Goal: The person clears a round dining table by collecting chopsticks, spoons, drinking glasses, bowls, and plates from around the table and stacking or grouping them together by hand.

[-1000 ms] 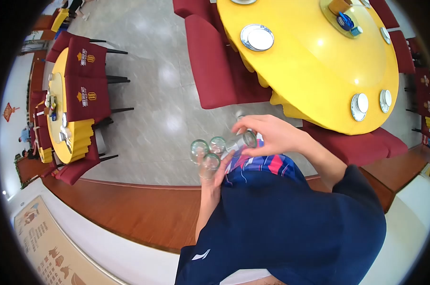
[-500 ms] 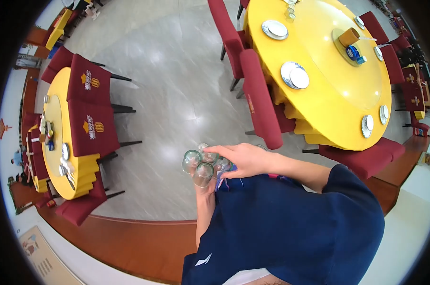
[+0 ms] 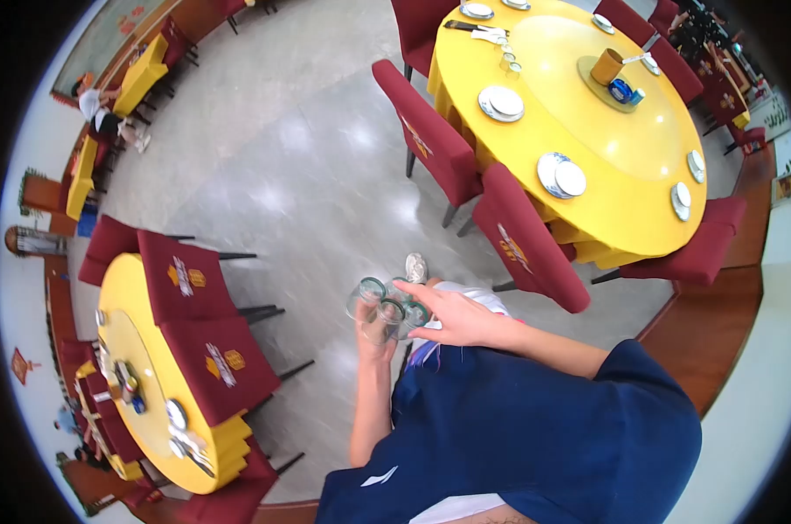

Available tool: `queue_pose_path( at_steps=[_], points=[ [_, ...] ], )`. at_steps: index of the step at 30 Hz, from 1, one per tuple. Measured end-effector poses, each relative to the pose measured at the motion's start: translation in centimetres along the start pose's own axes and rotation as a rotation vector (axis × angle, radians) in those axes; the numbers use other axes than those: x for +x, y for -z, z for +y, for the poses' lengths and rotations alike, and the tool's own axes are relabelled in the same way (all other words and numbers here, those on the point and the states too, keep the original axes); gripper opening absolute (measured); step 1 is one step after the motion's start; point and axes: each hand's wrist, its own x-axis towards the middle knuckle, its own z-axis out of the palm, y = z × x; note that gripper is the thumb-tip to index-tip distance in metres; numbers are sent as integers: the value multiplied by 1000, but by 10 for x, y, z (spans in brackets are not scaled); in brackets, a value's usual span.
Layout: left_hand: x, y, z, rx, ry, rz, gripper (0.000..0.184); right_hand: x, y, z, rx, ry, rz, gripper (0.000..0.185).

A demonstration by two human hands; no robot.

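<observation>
Four clear glasses (image 3: 372, 289) can be counted in the grip, bunched side by side between the two hands. Their round, green-tinted ends face up toward the camera; whether these are mouths or bases I cannot tell. Their long axes run roughly upright, leaning a little toward the left hand (image 3: 377, 342), which is closed around the lower part of the bunch, its fingers partly hidden by glass. The right hand (image 3: 449, 317) is half curled, thumb and forefinger parted across the upper ends on the bunch's right side. Just beyond the grip is one shoe (image 3: 416, 267). Well ahead and to the right stands one round yellow table (image 3: 618, 231); two maroon chairs (image 3: 532, 237) stand along its edge nearest the grip.
</observation>
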Motion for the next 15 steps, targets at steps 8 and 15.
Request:
queue_pose_path(
  at_steps=[8, 15],
  points=[
    [123, 36, 77, 24, 57, 118, 45, 167, 47, 23, -60, -37, -270, 89],
    [256, 45, 142, 48, 98, 101, 31, 295, 94, 65, -188, 135, -51, 81]
  ],
)
